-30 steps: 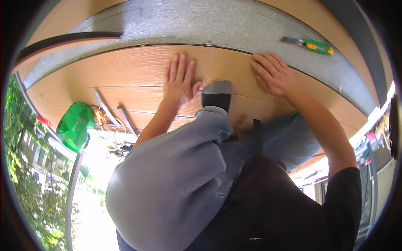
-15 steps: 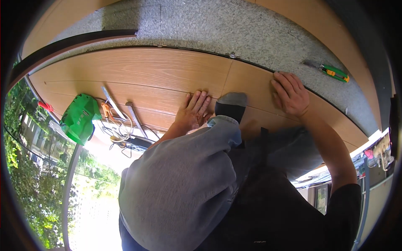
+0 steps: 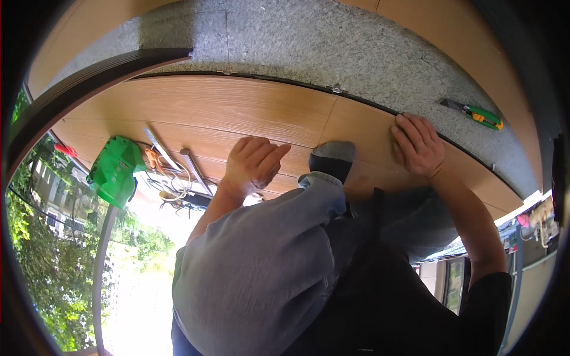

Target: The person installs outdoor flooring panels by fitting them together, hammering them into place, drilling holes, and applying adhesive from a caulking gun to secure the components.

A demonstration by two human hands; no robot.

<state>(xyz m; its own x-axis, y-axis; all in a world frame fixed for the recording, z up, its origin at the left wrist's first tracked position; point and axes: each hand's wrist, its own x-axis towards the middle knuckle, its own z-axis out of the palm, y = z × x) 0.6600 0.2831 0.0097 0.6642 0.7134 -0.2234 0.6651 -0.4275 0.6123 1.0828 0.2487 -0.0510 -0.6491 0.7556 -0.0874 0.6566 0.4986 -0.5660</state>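
Observation:
My right hand [image 3: 419, 146] lies on a wood-grain plank [image 3: 360, 117], its fingers stretched toward the plank's far edge; it holds nothing. My left hand [image 3: 254, 163] is raised over the planks left of my foot, its fingers curled in and nothing visible in it. My foot [image 3: 332, 159] in a grey and black sock rests on the boards between the two hands. Small metal clips [image 3: 336, 89] sit along the dark far edge of the planking.
A green and yellow utility knife [image 3: 482, 116] lies on the grey stone floor [image 3: 285, 44] at the right. Left are a green power-tool part [image 3: 116, 169], a hammer-like tool [image 3: 194, 167], a metal bar [image 3: 160, 149] and cables [image 3: 178, 193]. A dark brown strip [image 3: 98, 77] lies at far left.
My left hand has lifted off the boards, moved left and curled its fingers. My right hand stays on the plank. The view has shifted slightly.

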